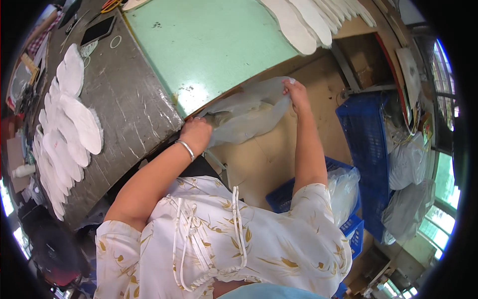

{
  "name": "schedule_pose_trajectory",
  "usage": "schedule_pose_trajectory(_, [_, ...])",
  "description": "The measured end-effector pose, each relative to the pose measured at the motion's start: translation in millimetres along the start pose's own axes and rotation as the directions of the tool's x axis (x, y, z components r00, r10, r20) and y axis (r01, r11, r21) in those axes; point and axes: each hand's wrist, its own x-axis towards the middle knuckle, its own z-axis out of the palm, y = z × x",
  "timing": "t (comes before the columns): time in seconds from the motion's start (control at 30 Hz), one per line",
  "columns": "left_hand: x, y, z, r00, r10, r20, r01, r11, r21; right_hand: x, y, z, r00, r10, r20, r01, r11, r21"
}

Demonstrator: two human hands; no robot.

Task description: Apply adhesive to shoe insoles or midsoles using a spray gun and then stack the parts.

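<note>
A translucent plastic bag point(254, 127) hangs spread between my two hands, just below the near edge of the green work surface point(214, 45). Its mouth appears held apart, and something pale shows through it that I cannot make out. My left hand point(196, 133), with a silver bangle at the wrist, is closed on the bag's left end beside the corner of the grey tabletop point(134, 99). Farther right, my right hand point(297, 94) pinches the bag's upper right rim between thumb and fingers.
Overlapping white insoles point(69, 124) lie on the grey tabletop, near a phone point(98, 30) and a pale ring point(115, 42). More insoles point(294, 22) fan out at the far right. Blue crates point(366, 154) stand at my right, beside filled plastic bags point(408, 162).
</note>
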Motion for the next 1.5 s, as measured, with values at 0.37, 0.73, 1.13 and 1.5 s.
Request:
schedule_pose_trajectory(0.37, [8,0,17,0.984,0.067,-0.166,-0.054,0.995,0.081,46,70,-53,0.985,-0.075,-0.155,-0.064,0.675,-0.735])
schedule_pose_trajectory(0.73, [-173,-47,-82,0.719,-0.195,-0.667,-0.530,0.466,-0.708,-108,-25,25,0.927,-0.344,-0.145,0.283,0.901,-0.330])
schedule_pose_trajectory(1.13, [-382,-96,44,-0.171,-0.943,-0.287,-0.251,0.323,-0.913,-187,-176,270,0.544,-0.661,0.517,0.836,0.481,-0.265])
schedule_pose_trajectory(1.5, [-462,-8,106,-0.573,-0.806,-0.149,0.164,0.066,-0.984,-205,-157,428,0.528,-0.063,0.847,0.768,0.461,-0.445])
